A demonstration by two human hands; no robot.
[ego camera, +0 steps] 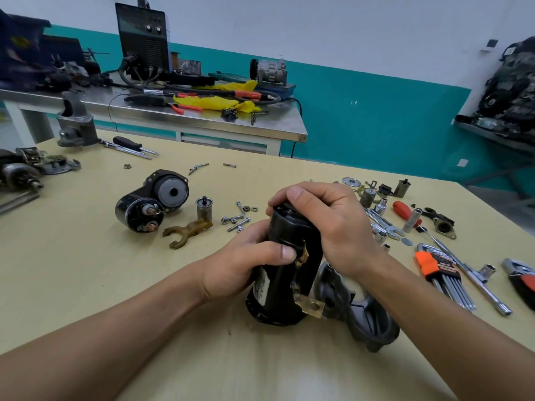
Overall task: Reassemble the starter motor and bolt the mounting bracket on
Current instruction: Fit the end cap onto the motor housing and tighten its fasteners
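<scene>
Hands point(246, 261) meet on the black motor body point(285, 273), which stands nearly upright on the pale worktop point(86, 270), its top leaning slightly away from the person. The left hand wraps the middle of the motor body from its left side, with the thumb laid across the front just beside a brass strap. The right hand point(324, 224) sits on top of the motor body, fingers curled over the upper end and gripping it; what lies beneath the palm is hidden. At the foot of the motor body a flat brass terminal tab point(311, 306) with two holes sticks out to the right. Touching the motor body on its lower right lies a grey cast nose housing point(362, 314), on its side under the right forearm. Left of the motor body and farther from the person rests a black solenoid assembly point(150, 204), and between it and the motor body lie a brownish shift fork point(186, 231), a small metal plunger point(204, 208) standing upright, and a scatter of bolts and nuts point(237, 218). Right of the motor body lie spanners and loose sockets point(382, 206), a red-handled screwdriver point(404, 209), an orange-holdered hex key set point(443, 270) and a long socket wrench point(477, 282). Well behind the motor body stands a steel table point(202, 123) carrying a dark welding machine point(142, 41), cables and a yellow cloth point(214, 102).
</scene>
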